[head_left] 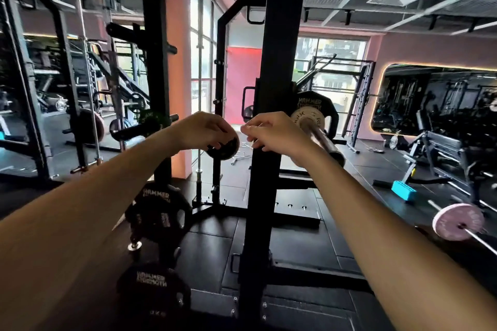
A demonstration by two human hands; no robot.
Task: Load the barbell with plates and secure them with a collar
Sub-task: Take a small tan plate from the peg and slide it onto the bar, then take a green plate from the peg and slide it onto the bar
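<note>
left hand (207, 130) gripping small plate (224, 146), right hand (271, 130) beside

Small dark plate (224, 148) held upright left of barbell sleeve (321, 137).

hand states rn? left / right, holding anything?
Left hand: fingers curled over the top edge of a small round black weight plate, gripping it.
Right hand: fingers curled beside the plate; whether it holds anything cannot be told.
</note>
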